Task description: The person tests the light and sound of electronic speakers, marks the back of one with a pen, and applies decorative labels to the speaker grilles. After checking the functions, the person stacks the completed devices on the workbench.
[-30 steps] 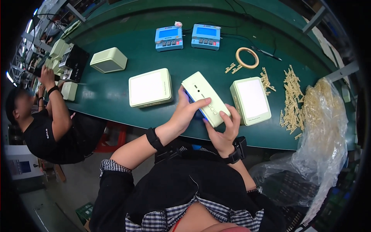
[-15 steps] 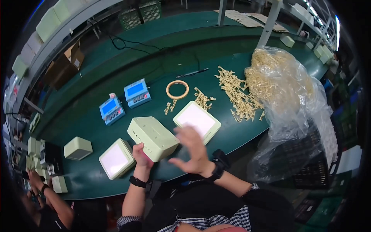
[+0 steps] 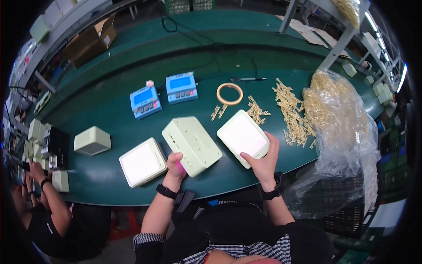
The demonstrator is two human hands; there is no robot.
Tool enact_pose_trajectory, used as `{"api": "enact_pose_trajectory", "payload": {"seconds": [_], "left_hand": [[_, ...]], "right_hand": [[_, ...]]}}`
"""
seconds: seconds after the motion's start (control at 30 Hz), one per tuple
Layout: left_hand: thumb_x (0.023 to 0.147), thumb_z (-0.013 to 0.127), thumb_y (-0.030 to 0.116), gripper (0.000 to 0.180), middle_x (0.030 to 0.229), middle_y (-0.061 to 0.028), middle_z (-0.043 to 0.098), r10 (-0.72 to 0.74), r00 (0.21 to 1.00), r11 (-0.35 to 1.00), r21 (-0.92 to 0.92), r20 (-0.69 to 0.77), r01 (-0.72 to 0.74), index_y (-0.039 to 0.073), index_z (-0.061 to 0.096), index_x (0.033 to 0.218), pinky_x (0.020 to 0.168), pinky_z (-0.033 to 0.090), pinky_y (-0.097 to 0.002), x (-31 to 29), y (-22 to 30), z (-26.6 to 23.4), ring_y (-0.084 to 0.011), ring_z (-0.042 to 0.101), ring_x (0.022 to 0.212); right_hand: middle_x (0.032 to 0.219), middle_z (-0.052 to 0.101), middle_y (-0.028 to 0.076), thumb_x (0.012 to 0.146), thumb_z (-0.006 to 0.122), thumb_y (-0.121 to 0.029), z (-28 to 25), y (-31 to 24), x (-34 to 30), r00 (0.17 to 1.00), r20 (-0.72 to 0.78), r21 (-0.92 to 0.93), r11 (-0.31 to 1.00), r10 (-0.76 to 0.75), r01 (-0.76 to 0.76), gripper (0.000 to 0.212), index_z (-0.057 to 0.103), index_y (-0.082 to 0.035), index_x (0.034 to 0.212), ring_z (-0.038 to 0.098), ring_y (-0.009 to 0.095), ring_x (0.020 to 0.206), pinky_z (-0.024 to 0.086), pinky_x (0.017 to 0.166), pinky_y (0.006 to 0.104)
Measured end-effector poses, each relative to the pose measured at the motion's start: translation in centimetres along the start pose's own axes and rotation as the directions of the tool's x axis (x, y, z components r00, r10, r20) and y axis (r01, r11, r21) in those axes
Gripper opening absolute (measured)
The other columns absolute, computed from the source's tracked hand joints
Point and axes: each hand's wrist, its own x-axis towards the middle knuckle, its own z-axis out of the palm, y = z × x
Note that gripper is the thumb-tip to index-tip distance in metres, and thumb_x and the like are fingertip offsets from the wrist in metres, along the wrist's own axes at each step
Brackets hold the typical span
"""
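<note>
My left hand (image 3: 176, 166) grips a pale green, wedge-shaped electronic device (image 3: 193, 144) by its near edge. Its back, with small ports and buttons, faces up; a pink glow shows by my fingers, and its underside is hidden. My right hand (image 3: 265, 159) is closed around the near right corner of a second pale green device (image 3: 243, 137), whose bright white screen faces up. My right thumb lies over the screen's edge. Another device with a lit screen (image 3: 143, 162) rests on the green table (image 3: 101, 187), left of my left hand.
Two blue meters (image 3: 146, 102) stand beyond the devices. Nearby are a tape ring (image 3: 230, 93), a pen (image 3: 249, 79) and loose piles of small gold-coloured parts (image 3: 292, 112). A clear bag (image 3: 336, 108) of such parts sits right. Another device (image 3: 92, 141) and a co-worker's arm (image 3: 55, 196) are left.
My right hand has come down from mid-air, where its fingers were spread, onto the right-hand lit device. My left hand still holds its device. The whole view has shifted.
</note>
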Motion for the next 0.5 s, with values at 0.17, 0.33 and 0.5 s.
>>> {"api": "enact_pose_trajectory", "payload": {"seconds": [0.17, 0.33, 0.5], "left_hand": [[0.072, 0.061, 0.037, 0.084, 0.136, -0.0197, 0.052, 0.095, 0.990, 0.995, 0.018, -0.102, -0.094, -0.001, 0.037, 0.143, 0.104, 0.044, -0.0457, 0.3, 1.3, 1.7, -0.0354, 0.055, 0.122], [0.075, 0.056, 0.044, 0.082, 0.136, -0.0183, 0.052, 0.188, 0.957, 0.982, 0.016, -0.222, -0.189, 0.003, 0.039, 0.144, 0.102, 0.045, -0.0452, 0.4, 1.4, 1.3, -0.0343, 0.055, 0.121], [0.077, 0.054, 0.046, 0.080, 0.135, -0.0177, 0.053, 0.180, 0.963, 0.984, 0.032, -0.200, -0.177, 0.004, 0.039, 0.144, 0.102, 0.045, -0.0443, 0.6, 1.1, 0.8, -0.0340, 0.055, 0.121]], "right_hand": [[0.132, 0.044, 0.020, 0.064, 0.088, -0.010, 1.3, -0.5, -1.7, 0.894, -0.066, -0.141, 0.891, -0.443, 0.431, 0.075, 0.050, -0.007, 0.129, 0.045, 0.036, 0.127, 0.043, 0.101, 0.0442], [0.132, 0.044, 0.022, 0.067, 0.085, -0.004, 1.7, 0.9, -1.6, 0.817, -0.125, 0.020, 0.822, -0.563, 0.569, 0.064, 0.055, -0.012, 0.124, 0.051, 0.038, 0.121, 0.049, 0.094, 0.0433], [0.130, 0.046, 0.023, 0.068, 0.084, -0.004, 1.3, 1.5, -1.7, 0.846, -0.052, 0.039, 0.845, -0.531, 0.533, 0.060, 0.057, -0.011, 0.121, 0.055, 0.038, 0.113, 0.049, 0.092, 0.0427]]}}
